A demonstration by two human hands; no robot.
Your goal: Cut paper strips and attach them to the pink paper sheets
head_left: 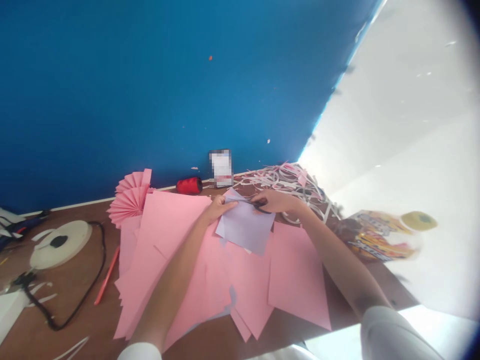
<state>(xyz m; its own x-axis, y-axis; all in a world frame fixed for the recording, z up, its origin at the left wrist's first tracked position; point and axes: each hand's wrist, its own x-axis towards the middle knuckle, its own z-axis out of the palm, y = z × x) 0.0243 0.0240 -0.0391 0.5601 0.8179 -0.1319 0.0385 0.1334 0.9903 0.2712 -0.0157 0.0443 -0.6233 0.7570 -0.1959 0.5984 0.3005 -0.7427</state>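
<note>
Lilac sheet (pixel 249 230) over pink sheets (pixel 300 275). From my remote view, left hand (pixel 216 208) pinches its upper left edge; right hand (pixel 276 201) grips scissors (pixel 258 204) at its upper part. I see strips (pixel 275 176) heaped beyond right hand, red spool (pixel 189 185) beyond left.

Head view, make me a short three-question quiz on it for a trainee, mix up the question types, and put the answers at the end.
1. Multiple choice. Which holds the scissors?
A) the left hand
B) the right hand
C) neither

2. True or false: the left hand holds the purple sheet.

3. Fill in the blank: in the picture, the pink fan is to the ____ of the red spool.

Key:
1. B
2. True
3. left
</note>
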